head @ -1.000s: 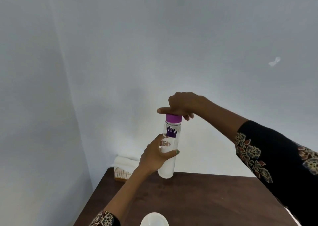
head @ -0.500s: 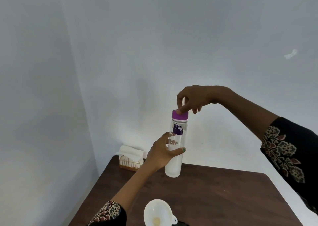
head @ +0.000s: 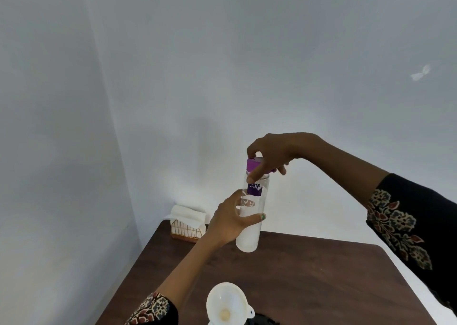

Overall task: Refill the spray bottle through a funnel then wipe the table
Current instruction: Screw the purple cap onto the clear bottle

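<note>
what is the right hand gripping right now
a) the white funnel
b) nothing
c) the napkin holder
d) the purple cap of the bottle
d: the right hand has its fingers curled round the purple cap on top of the bottle, while the funnel stands untouched below.

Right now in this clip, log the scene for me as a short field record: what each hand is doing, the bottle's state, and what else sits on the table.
left hand: grips the clear bottle around its middle, held above the table
right hand: fingers curled round the purple cap
cap state: on the bottle's neck; cannot tell how loose
bottle contents: white liquid in the lower part
funnel: white, mouth up, near edge of view, untouched
table: dark wood
napkin holder: wire, at the far left corner, holding white paper
</note>
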The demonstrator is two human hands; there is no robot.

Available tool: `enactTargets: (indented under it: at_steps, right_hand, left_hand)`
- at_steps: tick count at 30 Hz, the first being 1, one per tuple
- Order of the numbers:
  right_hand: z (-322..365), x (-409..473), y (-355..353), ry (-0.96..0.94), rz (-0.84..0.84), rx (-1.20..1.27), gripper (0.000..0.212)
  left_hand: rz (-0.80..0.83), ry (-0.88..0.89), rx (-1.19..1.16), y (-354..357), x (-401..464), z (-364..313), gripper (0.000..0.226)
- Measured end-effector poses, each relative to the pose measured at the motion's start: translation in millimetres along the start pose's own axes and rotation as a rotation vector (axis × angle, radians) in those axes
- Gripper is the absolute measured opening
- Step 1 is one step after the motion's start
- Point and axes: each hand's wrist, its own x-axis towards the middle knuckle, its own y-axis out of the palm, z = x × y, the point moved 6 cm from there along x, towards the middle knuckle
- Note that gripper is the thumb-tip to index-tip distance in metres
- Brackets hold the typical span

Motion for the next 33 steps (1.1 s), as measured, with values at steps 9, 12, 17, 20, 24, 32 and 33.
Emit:
enactTargets:
  at_steps: [9, 12, 17, 20, 24, 32, 33]
  right_hand:
    - [3, -8, -8, -0.253, 0.034, 0.238, 0.045]
    - [4, -7, -5, -0.262, 0.052, 0.250, 0.042]
    - [-1, -6, -1, -0.092, 0.012, 0.182, 0.034]
    - [-2, 0, 4, 0.059, -0.112, -0.050, 0.055]
    - [-5, 1, 9, 0.221, -0.133, -0.245, 0.087]
    - [-4, -7, 3, -0.129, 0.171, 0.339, 0.036]
    - [-5, -5, 5, -0.093, 0.142, 0.300, 0.029]
  left_hand:
    - [0.099, 0.003, -0.080, 1, -2, -6, 0.056]
    - [0.106, -0.001, -0.090, 3, -3, -6, 0.058]
    - [0.081, 0.008, -0.062, 4, -3, -2, 0.058]
    - [0.060, 0.016, -0.058, 6, -3, -1, 0.055]
    - [0.073, 0.016, -0.018, 9, -4, 1, 0.058]
    - [0.066, -0.023, -0.036, 4, -5, 6, 0.061]
    - [0.070, -0.018, -0.034, 4, -5, 6, 0.061]
